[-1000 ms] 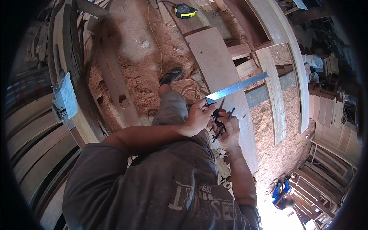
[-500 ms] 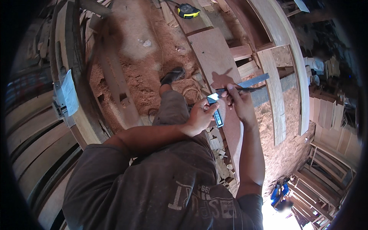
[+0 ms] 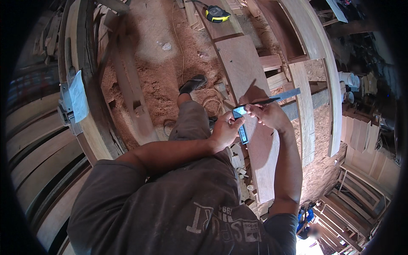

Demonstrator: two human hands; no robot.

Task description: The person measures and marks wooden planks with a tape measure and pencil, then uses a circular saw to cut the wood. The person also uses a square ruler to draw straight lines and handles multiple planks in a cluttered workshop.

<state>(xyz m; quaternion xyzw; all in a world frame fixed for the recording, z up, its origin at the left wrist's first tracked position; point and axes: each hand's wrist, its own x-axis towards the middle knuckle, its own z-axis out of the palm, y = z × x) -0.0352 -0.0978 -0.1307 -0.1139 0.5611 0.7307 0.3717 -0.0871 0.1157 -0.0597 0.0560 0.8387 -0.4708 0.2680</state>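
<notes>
My left hand (image 3: 226, 131) is closed on the short blue-edged stock of a try square (image 3: 285, 94), thumb on top. The square's metal blade stretches rightward across a reddish-brown wooden board (image 3: 240, 59). Beside the blade my right hand (image 3: 270, 115) is bent at the wrist, its fingers pinched together close to the corner of the square. The slim dark pencil in those fingers is mostly hidden, and I cannot tell whether its tip touches the board. Shadows of the hand fall over the board and part of the blade.
A yellow-and-black tape measure (image 3: 217, 14) lies at the board's far end. Right of it are a wooden frame (image 3: 312, 38) and a pale plank (image 3: 304, 114). Sawdust (image 3: 148, 80) covers the floor around my foot. A timber bench (image 3: 100, 123) runs along the left; another person (image 3: 306, 219) is at lower right.
My right hand has turned at the wrist and come down slightly nearer to me, its fingers now more tightly bunched. The left hand still grips the square, and the view has shifted a little.
</notes>
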